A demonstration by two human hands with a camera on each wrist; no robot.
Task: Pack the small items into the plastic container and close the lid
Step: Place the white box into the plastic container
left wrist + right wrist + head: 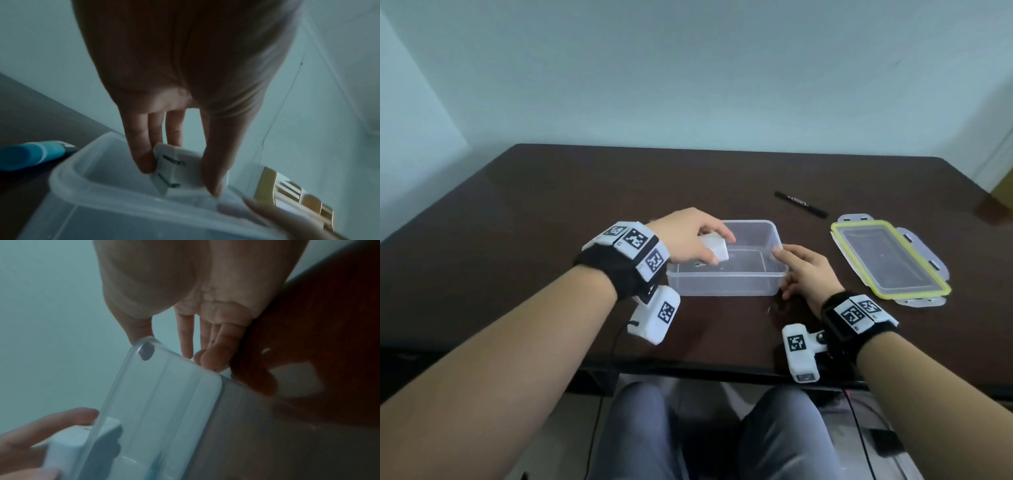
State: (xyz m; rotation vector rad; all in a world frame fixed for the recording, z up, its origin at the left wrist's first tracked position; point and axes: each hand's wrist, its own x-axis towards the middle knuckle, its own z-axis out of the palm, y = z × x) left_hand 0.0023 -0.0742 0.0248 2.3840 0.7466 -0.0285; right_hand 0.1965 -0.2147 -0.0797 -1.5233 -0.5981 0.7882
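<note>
A clear plastic container (726, 284) stands open on the dark table, nothing visible inside. My left hand (720, 249) pinches a white plug block (710, 245) between thumb and fingers, just above the container's left part. In the left wrist view the hand (179, 180) holds the block (176, 162), its two metal prongs showing, over the container (82, 194). My right hand (784, 274) holds the container's right end, thumb on the rim, fingers against the outer wall. The right wrist view shows that hand (174, 352) at the container's (164, 402) corner. The lid (890, 260), yellow-sealed, lies flat to the right.
A black marker (800, 204) lies on the table behind the container, towards the lid. A blue object (30, 154) lies on the table by the container's left end, seen only in the left wrist view. The table's front edge runs close under my wrists.
</note>
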